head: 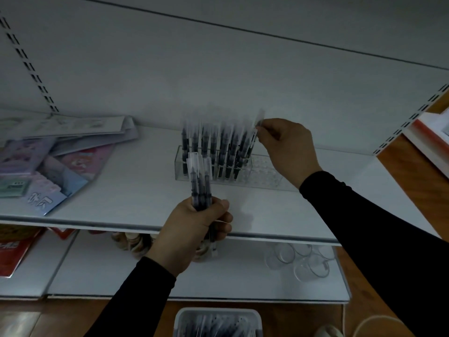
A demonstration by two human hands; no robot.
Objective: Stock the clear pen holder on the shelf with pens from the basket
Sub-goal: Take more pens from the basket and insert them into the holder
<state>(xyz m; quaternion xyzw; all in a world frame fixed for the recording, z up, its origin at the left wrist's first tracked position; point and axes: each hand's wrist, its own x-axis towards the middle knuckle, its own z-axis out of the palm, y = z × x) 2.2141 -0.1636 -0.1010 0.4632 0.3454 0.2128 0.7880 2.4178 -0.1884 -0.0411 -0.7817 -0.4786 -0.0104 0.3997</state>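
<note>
The left hand [194, 229] grips a bundle of pens [201, 183] upright just before the shelf [121, 210]. The right hand [286, 149] pinches one pen [256, 132] tilted over the clear pen holder [262, 173], whose left part holds standing pens; the basket [217, 322] sits below

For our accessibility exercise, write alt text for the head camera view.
A right hand pinches a pen at the clear pen holder on a white shelf, while the left hand grips a bundle of pens. A basket of pens sits below.
</note>
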